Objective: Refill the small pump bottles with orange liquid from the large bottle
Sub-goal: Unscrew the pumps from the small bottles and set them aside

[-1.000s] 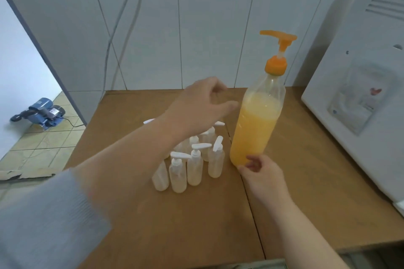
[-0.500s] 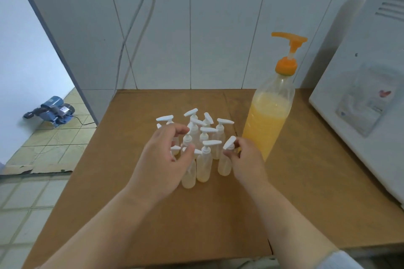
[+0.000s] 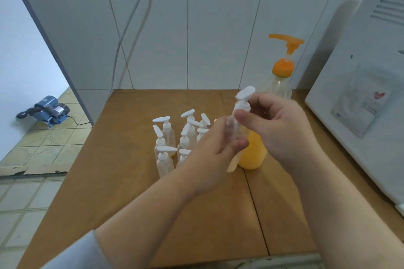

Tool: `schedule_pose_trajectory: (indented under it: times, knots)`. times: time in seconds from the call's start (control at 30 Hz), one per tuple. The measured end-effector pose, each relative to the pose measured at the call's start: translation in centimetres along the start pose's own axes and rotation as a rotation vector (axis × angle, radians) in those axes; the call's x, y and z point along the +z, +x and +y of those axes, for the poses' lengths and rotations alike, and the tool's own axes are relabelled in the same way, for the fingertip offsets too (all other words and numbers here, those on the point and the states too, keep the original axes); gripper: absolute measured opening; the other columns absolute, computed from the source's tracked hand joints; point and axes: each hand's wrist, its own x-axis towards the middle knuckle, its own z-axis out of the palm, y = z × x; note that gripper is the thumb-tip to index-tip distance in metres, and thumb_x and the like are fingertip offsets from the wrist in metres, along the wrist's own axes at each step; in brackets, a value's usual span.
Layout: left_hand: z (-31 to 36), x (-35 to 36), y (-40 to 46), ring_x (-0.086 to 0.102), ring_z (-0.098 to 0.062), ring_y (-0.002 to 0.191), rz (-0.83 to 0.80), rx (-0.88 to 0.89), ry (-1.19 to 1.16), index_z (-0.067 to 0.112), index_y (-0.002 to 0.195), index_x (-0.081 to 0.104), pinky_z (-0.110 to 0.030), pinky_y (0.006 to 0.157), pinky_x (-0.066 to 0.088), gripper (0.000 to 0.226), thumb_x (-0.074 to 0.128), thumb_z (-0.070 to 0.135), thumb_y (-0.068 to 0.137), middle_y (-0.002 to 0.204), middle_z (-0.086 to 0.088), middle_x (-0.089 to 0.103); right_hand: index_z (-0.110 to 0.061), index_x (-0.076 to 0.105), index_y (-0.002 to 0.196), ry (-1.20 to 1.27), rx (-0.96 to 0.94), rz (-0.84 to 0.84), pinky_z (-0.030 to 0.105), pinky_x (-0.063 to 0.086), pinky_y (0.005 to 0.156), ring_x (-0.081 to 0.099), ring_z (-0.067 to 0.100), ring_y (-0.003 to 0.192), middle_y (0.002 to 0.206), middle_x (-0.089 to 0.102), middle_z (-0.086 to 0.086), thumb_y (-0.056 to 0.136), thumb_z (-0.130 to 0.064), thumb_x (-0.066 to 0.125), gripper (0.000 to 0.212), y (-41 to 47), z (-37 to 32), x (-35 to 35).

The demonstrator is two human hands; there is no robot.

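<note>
A person's two bare hands meet above a brown wooden table [image 3: 122, 181], seen from a head camera looking down. Between them is one small clear pump bottle [image 3: 237, 123] with a white pump head, lifted off the table and tilted, its head pointing toward 1 o'clock. The left hand [image 3: 209, 155] grips its body from below, fingers curled around it. The right hand [image 3: 282, 131] pinches it at the collar just under the pump, thumb in front.

At 9 to 10 o'clock from the hands, a tight cluster of small pump bottles [image 3: 172, 135] stands upright on the table. About eight white pump heads can be counted; the left hand hides part of the group, so the exact count is unclear.

One large bottle [image 3: 253, 155] of orange liquid stands behind the hands, which cover its middle. Its orange pump top rises at 12 o'clock above the right hand, and its base shows below the hands.

At 3 o'clock sits one white appliance [image 3: 369, 102]. A tiled wall [image 3: 218, 39] runs across the back, with two cables [image 3: 135, 17] hanging down it. At 9 o'clock, on the floor, lies one blue pump motor [image 3: 47, 112].
</note>
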Motion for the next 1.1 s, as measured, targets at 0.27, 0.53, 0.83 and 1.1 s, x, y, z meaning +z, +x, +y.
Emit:
schedule_pose_trajectory:
  times: [0.27, 0.53, 0.83, 1.1]
  knots:
    - [-0.8, 0.4, -0.2, 0.051, -0.001, 0.113, -0.178, 0.027, -0.044, 0.035, 0.131, 0.039, -0.022, 0.096, 0.042, 0.036, 0.049, 0.031, 0.096, 0.122, 0.011, 0.056, -0.027, 0.029, 0.143, 0.413, 0.202, -0.146, 0.021, 0.053, 0.080, 0.068, 0.014, 0.098, 0.100, 0.073, 0.004, 0.058, -0.019, 0.079, 0.099, -0.2, 1.7, -0.1]
    - [-2.2, 1.7, 0.2, 0.050, 0.012, 0.094, -0.082, -0.043, -0.112, 0.030, 0.124, 0.042, -0.014, 0.083, 0.038, 0.028, 0.048, 0.025, 0.098, 0.102, 0.023, 0.056, -0.024, 0.046, 0.135, 0.432, 0.240, 0.043, 0.028, 0.051, 0.088, 0.068, 0.014, 0.097, 0.093, 0.074, 0.003, 0.056, -0.011, 0.078, 0.086, -0.7, 3.0, -0.5]
    - [-3.0, 3.3, 0.5, 0.048, 0.013, 0.102, -0.018, -0.113, -0.084, 0.035, 0.120, 0.038, -0.007, 0.080, 0.039, 0.028, 0.050, 0.027, 0.097, 0.115, 0.019, 0.054, -0.026, 0.066, 0.110, 0.266, 0.242, 0.086, 0.033, 0.053, 0.081, 0.065, 0.018, 0.085, 0.087, 0.072, -0.006, 0.069, -0.005, 0.079, 0.047, -0.3, 4.9, -0.5]
    - [-6.3, 7.4, 0.0, 0.055, 0.005, 0.093, 0.077, -0.324, -0.136, 0.029, 0.105, 0.050, -0.011, 0.072, 0.041, 0.017, 0.058, 0.019, 0.093, 0.105, 0.012, 0.056, -0.022, 0.048, 0.127, 0.517, 0.059, 0.458, 0.017, 0.052, 0.076, 0.069, 0.012, 0.091, 0.079, 0.072, 0.000, 0.074, 0.007, 0.065, 0.063, -1.3, 4.5, -4.1]
